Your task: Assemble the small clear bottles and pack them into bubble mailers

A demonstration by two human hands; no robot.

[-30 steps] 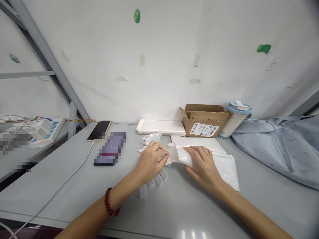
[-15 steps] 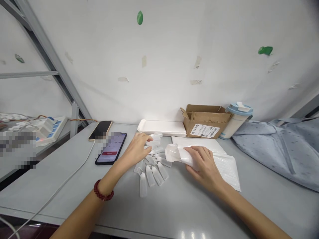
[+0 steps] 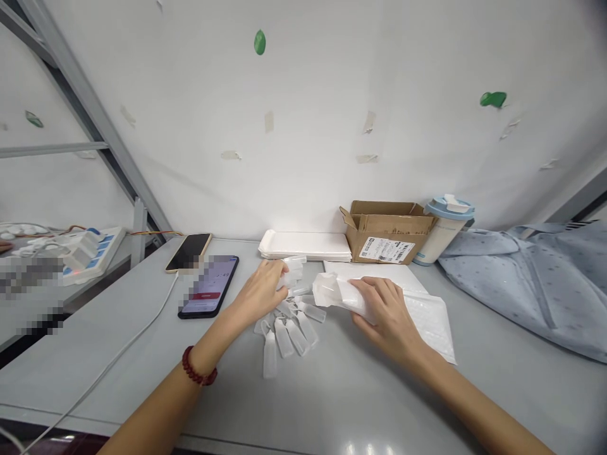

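Note:
My right hand (image 3: 382,311) is closed around the open end of a white bubble mailer (image 3: 429,319) and holds its mouth up off the grey table (image 3: 332,392). My left hand (image 3: 260,291) pinches one small clear plastic packet at the far end of a fanned pile of such packets (image 3: 287,328), which lies on the table just left of the mailer's mouth. A red bead bracelet sits on my left wrist.
A lit phone (image 3: 209,286) and a dark phone (image 3: 188,251) with a charging cable lie to the left. A stack of white mailers (image 3: 306,246), a cardboard box (image 3: 386,230), a lidded cup (image 3: 443,229) and a blue shirt (image 3: 531,278) line the back and right.
My left hand left the mailer's mouth and moved back-left to the packet pile, where it closed on a packet. My right hand kept its hold on the mailer.

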